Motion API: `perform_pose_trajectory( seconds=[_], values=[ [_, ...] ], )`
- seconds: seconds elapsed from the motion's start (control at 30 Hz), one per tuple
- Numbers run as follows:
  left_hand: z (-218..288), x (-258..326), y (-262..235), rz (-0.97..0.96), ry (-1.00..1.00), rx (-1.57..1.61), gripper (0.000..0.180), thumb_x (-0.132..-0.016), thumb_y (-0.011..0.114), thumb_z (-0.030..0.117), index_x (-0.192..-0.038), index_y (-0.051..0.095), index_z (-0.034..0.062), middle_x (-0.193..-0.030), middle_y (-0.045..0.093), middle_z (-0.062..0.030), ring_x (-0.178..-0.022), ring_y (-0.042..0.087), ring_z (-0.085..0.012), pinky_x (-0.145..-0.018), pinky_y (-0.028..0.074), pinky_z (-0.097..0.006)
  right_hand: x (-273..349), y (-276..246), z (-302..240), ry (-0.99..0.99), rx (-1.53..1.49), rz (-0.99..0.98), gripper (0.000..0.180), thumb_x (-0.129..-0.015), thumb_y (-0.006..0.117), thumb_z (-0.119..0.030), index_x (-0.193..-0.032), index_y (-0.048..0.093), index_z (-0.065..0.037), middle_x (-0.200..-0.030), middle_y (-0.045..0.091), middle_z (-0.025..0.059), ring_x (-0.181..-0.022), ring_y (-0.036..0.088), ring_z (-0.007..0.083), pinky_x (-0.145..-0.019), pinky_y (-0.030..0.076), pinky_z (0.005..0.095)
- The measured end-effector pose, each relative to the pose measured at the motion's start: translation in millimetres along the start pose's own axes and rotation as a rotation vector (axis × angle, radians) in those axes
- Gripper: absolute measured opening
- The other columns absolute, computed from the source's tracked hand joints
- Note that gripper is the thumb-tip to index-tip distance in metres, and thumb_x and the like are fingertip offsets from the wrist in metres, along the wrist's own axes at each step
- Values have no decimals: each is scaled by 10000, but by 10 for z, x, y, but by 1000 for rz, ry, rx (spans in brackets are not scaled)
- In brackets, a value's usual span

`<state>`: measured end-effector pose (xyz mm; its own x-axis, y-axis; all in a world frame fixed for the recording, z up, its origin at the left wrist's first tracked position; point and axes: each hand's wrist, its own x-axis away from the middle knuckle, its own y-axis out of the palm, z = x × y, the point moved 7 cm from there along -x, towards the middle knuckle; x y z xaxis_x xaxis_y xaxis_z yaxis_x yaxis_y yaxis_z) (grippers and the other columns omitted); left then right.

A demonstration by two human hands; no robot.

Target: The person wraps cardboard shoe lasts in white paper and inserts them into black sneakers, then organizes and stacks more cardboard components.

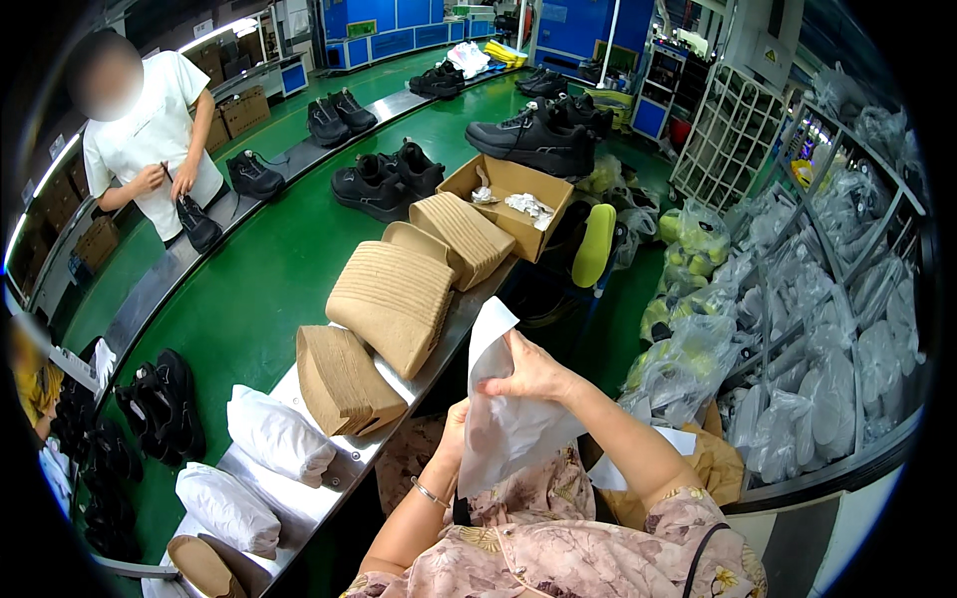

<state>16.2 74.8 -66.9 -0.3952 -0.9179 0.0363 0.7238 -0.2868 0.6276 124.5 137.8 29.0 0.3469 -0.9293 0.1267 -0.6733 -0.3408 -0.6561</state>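
Observation:
A sheet of thin white paper (516, 447) hangs in front of my body, bent and creased. My right hand (533, 367) grips its upper part, thumb across the near face. Lower on its left edge, my left hand (454, 429) is closed on it, fingers partly hidden behind the sheet. Just left of the hands, stacks of brown molded cardboard inserts (389, 299) lie on the metal bench (344, 463). Two white paper-wrapped bundles (279, 435) rest farther along it, near a loose brown insert (204, 566).
An open cardboard box (548, 189) with crumpled paper stands beyond the inserts. Black shoes (374, 184) sit on the green surface; a yellow-green insole (594, 246) is near the box. Bagged insoles (817, 389) fill a rack at right. Across the line, a person (150, 140) handles a black shoe.

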Motion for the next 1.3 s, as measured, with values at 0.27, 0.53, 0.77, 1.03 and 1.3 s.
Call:
perform_pose_trajectory(
  seconds=[0.27,0.53,0.77,1.03,1.3],
  values=[
    [1014,95,347,354,468,-589,202,-917,486,40,-1096,561,-13,-977,602,-48,-871,550,-101,-781,452,-242,124,-959,168,88,333,654,920,-623,756,-441,-1289,300,0,-1154,469,239,-1023,525,379,-869,441,430],
    [596,-90,807,101,462,-774,581,-957,410,269,-1384,184,-55,-1400,274,-231,-1294,291,-320,-1054,257,-361,372,-573,-541,-48,420,923,836,-649,736,-433,-1232,337,14,-1111,420,277,-972,493,430,-819,450,469],
    [594,-193,386,215,317,-131,389,-908,567,216,-1218,451,12,-1163,544,-61,-1057,516,-133,-909,414,-292,402,-411,-502,-409,-557,405,675,-909,532,-241,-1419,138,-39,-1324,367,186,-1156,441,260,-975,347,354],
    [549,-214,390,35,156,185,613,-851,576,434,-1258,421,3,-1232,527,-127,-1102,536,-221,-955,430,-372,443,-77,20,-105,-1131,240,340,-982,396,-248,-1201,462,4,-1079,552,41,-997,509,103,-898,402,245],
    [615,-124,537,-77,85,252,957,-724,530,705,-1344,323,6,-1293,474,-139,-1165,493,-253,-976,421,-399,534,-42,-259,-143,-1419,153,238,-976,393,-188,-1090,507,-13,-1012,583,54,-925,549,119,-838,437,245]
  ],
)
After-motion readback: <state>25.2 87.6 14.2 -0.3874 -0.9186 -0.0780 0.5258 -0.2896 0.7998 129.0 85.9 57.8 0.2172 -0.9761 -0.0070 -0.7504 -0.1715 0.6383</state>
